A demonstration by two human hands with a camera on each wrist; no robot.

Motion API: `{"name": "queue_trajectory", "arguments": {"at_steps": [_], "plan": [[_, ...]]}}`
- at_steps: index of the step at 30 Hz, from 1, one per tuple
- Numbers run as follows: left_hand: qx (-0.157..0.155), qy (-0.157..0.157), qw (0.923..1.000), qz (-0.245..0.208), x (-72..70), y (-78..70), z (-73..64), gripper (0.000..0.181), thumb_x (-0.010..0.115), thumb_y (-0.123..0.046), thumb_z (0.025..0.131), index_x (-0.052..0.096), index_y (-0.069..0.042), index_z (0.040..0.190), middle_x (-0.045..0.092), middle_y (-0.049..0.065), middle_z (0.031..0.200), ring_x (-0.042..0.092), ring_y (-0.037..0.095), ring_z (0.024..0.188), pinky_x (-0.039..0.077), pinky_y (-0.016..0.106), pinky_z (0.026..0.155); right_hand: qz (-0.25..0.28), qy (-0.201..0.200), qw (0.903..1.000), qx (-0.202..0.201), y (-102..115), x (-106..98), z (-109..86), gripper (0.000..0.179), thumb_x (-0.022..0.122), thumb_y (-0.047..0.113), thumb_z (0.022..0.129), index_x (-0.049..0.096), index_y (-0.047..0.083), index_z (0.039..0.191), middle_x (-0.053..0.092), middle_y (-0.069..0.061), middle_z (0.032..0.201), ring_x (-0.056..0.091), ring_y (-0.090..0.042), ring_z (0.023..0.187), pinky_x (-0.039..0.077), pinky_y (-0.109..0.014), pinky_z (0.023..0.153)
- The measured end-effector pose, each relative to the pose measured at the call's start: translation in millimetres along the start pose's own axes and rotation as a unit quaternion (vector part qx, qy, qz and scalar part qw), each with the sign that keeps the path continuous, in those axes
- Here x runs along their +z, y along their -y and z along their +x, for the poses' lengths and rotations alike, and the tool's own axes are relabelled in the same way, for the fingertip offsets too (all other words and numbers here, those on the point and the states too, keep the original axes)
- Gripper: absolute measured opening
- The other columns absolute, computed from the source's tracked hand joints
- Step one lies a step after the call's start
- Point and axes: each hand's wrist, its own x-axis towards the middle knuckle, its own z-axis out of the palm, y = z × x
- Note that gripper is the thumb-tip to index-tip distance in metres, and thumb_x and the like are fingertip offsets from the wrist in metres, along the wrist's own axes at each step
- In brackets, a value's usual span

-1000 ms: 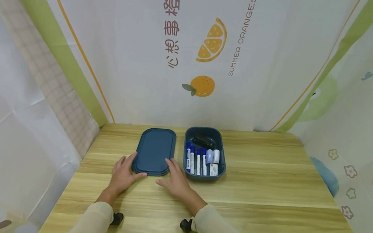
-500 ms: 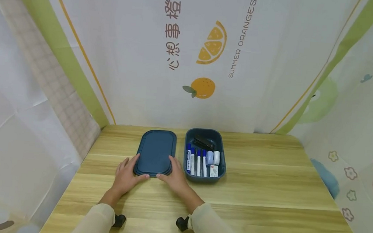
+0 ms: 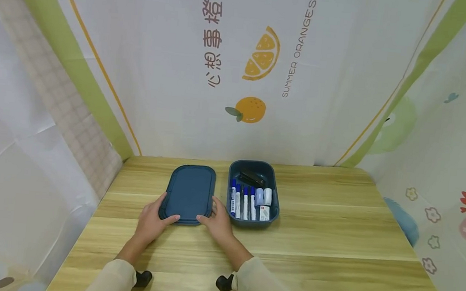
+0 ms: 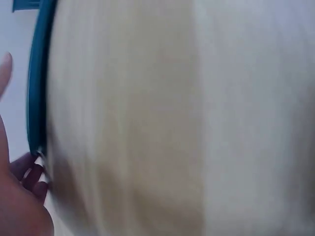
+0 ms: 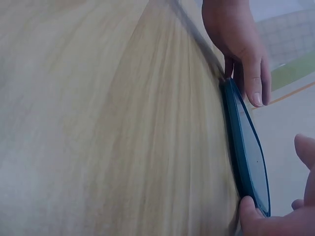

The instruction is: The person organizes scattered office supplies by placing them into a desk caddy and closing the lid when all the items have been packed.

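A dark blue rounded rectangular lid (image 3: 189, 192) lies at the left part of the table, its face up. My left hand (image 3: 152, 221) grips its near left corner, the thumb over the top edge and the fingers along the side. At the near right corner my right hand (image 3: 219, 225) holds it the same way. In the left wrist view the lid's edge (image 4: 38, 83) runs beside my fingers. Seen from the right wrist, the lid (image 5: 243, 142) sits close to the table surface, between both hands; whether it is lifted I cannot tell.
Just right of the lid stands an open dark blue box (image 3: 275, 214). It holds several blue-capped markers (image 3: 246, 204), a black stapler (image 3: 252, 178), two small rounded pieces and a little white box (image 3: 264, 213). A printed curtain (image 3: 159, 88) hangs behind the wooden table (image 3: 324, 246).
Both hands have closed in on the lid's near corners and now grip it. The lid has shifted slightly toward me and to the left. The box has stayed put.
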Motion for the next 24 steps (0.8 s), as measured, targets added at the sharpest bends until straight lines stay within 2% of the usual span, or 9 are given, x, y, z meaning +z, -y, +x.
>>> {"name": "queue_trajectory", "arguments": {"at_steps": [5,11,17,21,24], "plan": [[-0.048,0.024,0.9979,-0.037,-9.1,-10.7,0.6,0.095,0.07,-0.052,0.086,0.021,-0.009,0.156,0.033,0.027,0.149,0.028,0.047,0.135,0.025,0.063,0.105,-0.005,-0.011,0.9998,0.014,2.4,-2.7,-2.0,0.079,0.077,0.02,0.086,0.034,0.01,0.151,0.04,-0.023,0.146,0.05,-0.04,0.124,0.049,-0.046,0.091],[-0.054,0.075,0.9912,-0.094,-23.1,-22.6,2.4,0.09,0.072,-0.035,0.089,0.019,-0.004,0.155,0.039,0.031,0.142,0.039,0.047,0.129,0.032,0.061,0.103,-0.007,-0.01,0.9995,0.027,-0.2,-6.9,-3.0,0.075,0.078,0.014,0.084,0.039,0.009,0.148,0.047,-0.024,0.139,0.055,-0.037,0.115,0.052,-0.044,0.083],[-0.07,0.138,0.9822,-0.107,-35.3,-27.2,-1.1,0.089,0.072,-0.034,0.089,0.02,-0.003,0.154,0.038,0.037,0.14,0.037,0.051,0.129,0.032,0.063,0.101,-0.007,0.001,0.9997,0.024,-6.1,-7.1,-2.3,0.075,0.08,0.009,0.08,0.043,0.008,0.146,0.057,-0.019,0.124,0.059,-0.027,0.097,0.052,-0.035,0.073],[-0.078,0.161,0.9761,-0.123,-38.6,-23.1,-3.5,0.089,0.073,-0.033,0.088,0.021,-0.004,0.154,0.046,0.033,0.13,0.046,0.046,0.12,0.037,0.059,0.097,-0.019,0.012,0.9995,0.021,-6.6,-7.9,-2.4,0.076,0.081,0.008,0.079,0.045,0.01,0.145,0.06,-0.012,0.108,0.056,-0.019,0.084,0.048,-0.031,0.066],[-0.075,0.17,0.9735,-0.134,-40.8,-19.3,-4.5,0.087,0.074,-0.029,0.087,0.024,-0.003,0.153,0.053,0.023,0.112,0.052,0.034,0.103,0.041,0.05,0.089,-0.029,0.022,0.9992,0.016,-5.2,-9.0,-3.3,0.076,0.081,0.007,0.078,0.045,0.01,0.145,0.059,-0.007,0.096,0.054,-0.017,0.078,0.045,-0.03,0.064]]}}
